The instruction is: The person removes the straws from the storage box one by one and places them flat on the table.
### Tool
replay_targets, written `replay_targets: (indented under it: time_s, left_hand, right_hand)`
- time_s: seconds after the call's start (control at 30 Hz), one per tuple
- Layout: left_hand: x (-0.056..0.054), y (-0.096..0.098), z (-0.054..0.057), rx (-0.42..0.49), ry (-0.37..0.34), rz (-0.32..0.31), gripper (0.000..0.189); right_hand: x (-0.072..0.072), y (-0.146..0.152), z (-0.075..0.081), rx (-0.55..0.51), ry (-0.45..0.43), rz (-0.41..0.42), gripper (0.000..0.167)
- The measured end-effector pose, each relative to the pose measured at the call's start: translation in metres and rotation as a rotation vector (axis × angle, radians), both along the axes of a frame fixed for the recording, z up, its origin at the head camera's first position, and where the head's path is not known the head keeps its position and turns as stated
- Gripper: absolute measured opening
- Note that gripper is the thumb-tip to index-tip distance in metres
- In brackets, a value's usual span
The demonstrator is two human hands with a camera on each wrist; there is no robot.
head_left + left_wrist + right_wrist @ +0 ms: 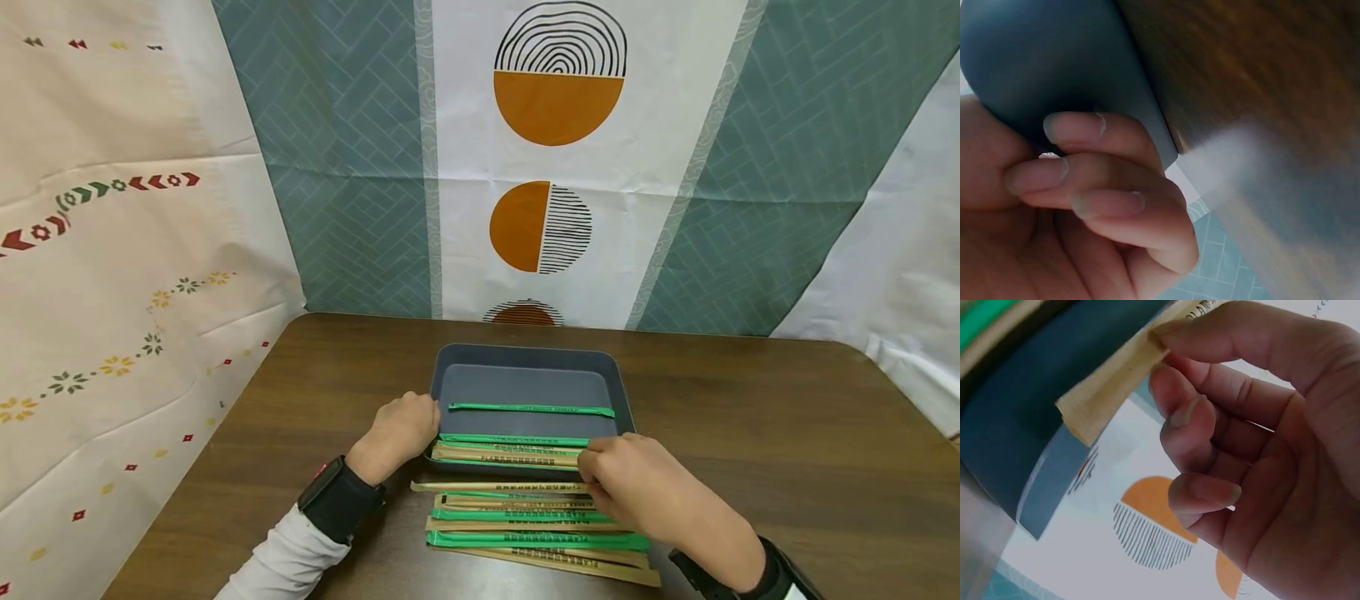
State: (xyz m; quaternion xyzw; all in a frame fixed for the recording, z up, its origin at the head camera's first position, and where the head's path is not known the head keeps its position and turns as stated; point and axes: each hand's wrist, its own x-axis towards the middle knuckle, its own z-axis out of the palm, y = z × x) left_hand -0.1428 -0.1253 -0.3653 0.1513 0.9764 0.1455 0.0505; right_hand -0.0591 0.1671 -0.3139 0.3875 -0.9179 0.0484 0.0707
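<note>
Head view: the left hand (401, 429) grips the tray (525, 383) at its left side, seemingly to steady it, while the right hand (637, 483) pinches 1 tan packet (1107, 394) near its end, by the tray's near right corner, perhaps for control. Patterned cloths (356, 167) hang behind the brown table (360, 358).

on the arm nearer the left edge of the table (825, 467) we see a white, wrinkled sleeve (288, 550), meeting a broad black cuff (343, 507) at the wrist. a small red mark (323, 469) shows on the cuff's outer side. the left hand (401, 429) is bare, its fingernails (1110, 204) rounded. the right hand (637, 483) is bare too, and behind it we make out a black band (772, 567); beside that is a white patch (795, 593), sleeve or label, we cannot tell.
</note>
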Motion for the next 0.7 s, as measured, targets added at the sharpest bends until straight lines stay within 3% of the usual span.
replay_targets:
  time_s: [0.43, 0.7]
  left_hand:
    - [-0.001, 0.0, 0.0, -0.014, -0.024, 0.014, 0.047]
    - [-0.003, 0.001, 0.0, -0.02, -0.033, 0.022, 0.048]
  right_hand:
    - [0.011, -0.003, -0.019, 0.057, -0.139, -0.069, 0.04]
    - [0.01, -0.005, -0.02, 0.109, -0.195, -0.093, 0.032]
